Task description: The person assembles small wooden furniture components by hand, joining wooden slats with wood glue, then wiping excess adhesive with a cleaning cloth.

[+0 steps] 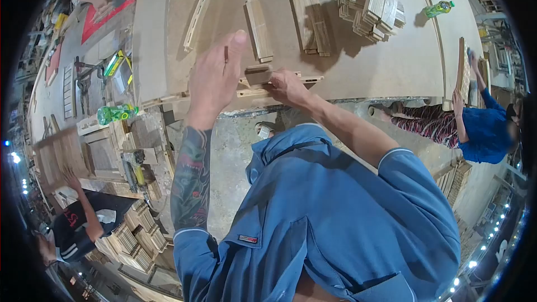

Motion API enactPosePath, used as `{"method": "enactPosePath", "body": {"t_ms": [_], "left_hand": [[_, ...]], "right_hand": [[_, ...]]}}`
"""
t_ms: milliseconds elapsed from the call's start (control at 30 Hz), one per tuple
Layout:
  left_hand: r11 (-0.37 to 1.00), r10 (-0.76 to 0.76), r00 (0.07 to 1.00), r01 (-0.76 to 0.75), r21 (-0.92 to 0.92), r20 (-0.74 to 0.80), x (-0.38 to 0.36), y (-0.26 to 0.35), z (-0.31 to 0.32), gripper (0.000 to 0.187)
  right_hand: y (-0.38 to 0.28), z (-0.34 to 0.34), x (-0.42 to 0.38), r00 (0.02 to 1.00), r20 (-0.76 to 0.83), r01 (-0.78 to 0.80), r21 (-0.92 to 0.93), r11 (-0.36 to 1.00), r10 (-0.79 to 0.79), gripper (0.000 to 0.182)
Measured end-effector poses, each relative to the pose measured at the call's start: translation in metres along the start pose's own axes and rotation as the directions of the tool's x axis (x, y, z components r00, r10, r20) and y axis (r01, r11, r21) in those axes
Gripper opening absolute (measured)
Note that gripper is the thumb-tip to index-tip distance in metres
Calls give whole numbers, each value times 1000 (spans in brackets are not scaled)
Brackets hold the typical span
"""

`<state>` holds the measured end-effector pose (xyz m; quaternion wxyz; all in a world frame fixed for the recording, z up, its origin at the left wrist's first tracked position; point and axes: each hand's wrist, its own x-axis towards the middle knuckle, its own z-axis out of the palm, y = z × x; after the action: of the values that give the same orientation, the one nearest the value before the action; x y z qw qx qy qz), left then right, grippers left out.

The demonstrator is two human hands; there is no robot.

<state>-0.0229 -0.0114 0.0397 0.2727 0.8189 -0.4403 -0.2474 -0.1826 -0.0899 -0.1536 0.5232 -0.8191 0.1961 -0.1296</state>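
My left hand [215, 75] is raised above the near edge of the workbench, its fingers stretched out and holding nothing that I can see. My right hand [288, 86] is closed on a small flat wooden block [258, 75], slightly blurred. Beneath the block, narrow slotted wooden strips [310, 79] lie along the bench edge. Just beyond the hands is a short stack of wooden slats [258, 31]. Farther right are more slats [310, 25], and a long curved slotted strip [200, 8] lies to the left.
A large pile of slats [375, 5] and a green bottle [439, 9] stand on the workbench [347, 78]. Another green bottle [116, 114] and a nail gun [133, 165] are at left. Co-workers handle wood at the left and right [484, 128].
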Motion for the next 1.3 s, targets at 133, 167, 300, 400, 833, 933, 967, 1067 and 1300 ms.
{"method": "enactPosePath", "body": {"t_ms": [133,167,300,400,833,933,967,1067,1300], "left_hand": [[938,346,933,-342,60,-101,14,20,19,45],[913,404,911,-398,86,-77,17,34,25,44],[859,326,933,-360,365,152,16,43,57,42],[880,256,948,-309,361,190,19,50,52,43],[911,323,946,-303,280,-29,16,33,27,50],[922,236,971,-214,324,-31,15,18,33,49],[937,184,983,-173,304,-10,14,22,31,48],[945,152,988,-139,296,-24,10,17,36,48],[948,237,971,-225,225,-27,9,13,32,37]], "right_hand": [[10,17,1,978,-70,162,-336,928,-197,22],[17,22,2,972,-145,162,-144,976,-183,22],[-16,0,-1,993,-99,-45,237,970,71,22],[4,6,7,991,-109,75,-13,997,-76,24],[107,-31,63,893,-399,-421,-579,699,208,65],[75,-58,70,789,-361,-605,-314,732,497,50],[71,-72,69,721,-271,-687,-159,709,638,46],[51,-91,44,829,-286,-429,225,875,481,34],[18,-57,-14,966,-27,-233,337,912,257,32]]}}
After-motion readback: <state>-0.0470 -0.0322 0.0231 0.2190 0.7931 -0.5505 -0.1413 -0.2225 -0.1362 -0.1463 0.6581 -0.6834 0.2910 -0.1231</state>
